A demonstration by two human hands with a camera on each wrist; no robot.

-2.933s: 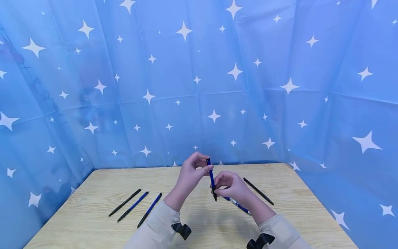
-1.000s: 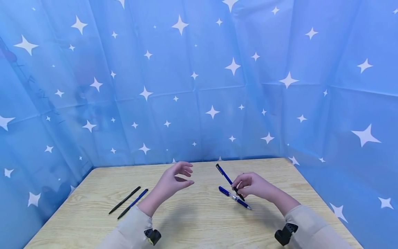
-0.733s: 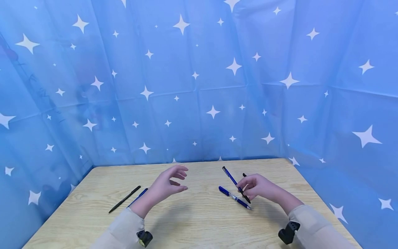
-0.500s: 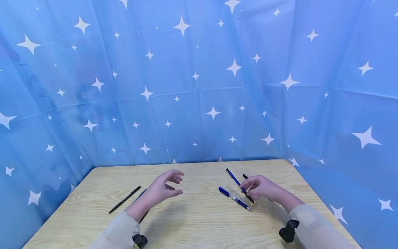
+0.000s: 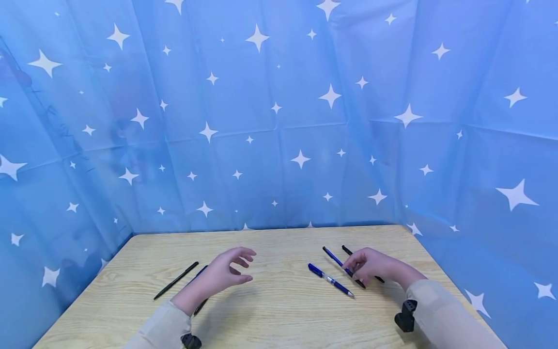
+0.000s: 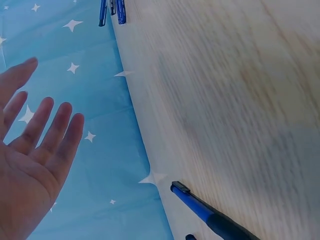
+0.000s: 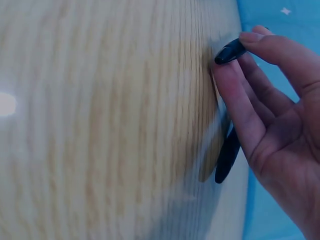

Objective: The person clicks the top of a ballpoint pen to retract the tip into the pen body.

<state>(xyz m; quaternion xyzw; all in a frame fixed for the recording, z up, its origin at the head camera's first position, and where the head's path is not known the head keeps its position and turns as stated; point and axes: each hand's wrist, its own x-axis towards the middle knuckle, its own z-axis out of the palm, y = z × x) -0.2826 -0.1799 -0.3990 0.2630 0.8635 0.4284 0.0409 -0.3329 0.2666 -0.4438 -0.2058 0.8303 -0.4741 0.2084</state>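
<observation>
My right hand (image 5: 377,266) pinches a blue pen (image 5: 332,256) with a black grip, low over the table's right side. In the right wrist view its black tip (image 7: 230,52) sticks out between thumb and forefinger. A black pen (image 5: 347,250) lies just beyond, partly hidden behind that hand; its dark end (image 7: 228,159) shows below the fingers in the right wrist view. Nearer the middle lies a blue pen (image 5: 331,280) with a clear section. My left hand (image 5: 220,276) holds nothing, fingers loosely bent, above two partly hidden blue pens, one with a black grip (image 6: 220,222).
A black pen (image 5: 176,280) lies slanted at the table's left. The wooden table (image 5: 279,320) ends at a blue curtain (image 5: 261,184) with white stars, which also hangs along both sides. Small black cameras (image 5: 405,315) sit on both wrists.
Both hands held the blue pen at first; the left let go and moved left and toward me. My right hand carried the pen right and lowered it beside the black pen.
</observation>
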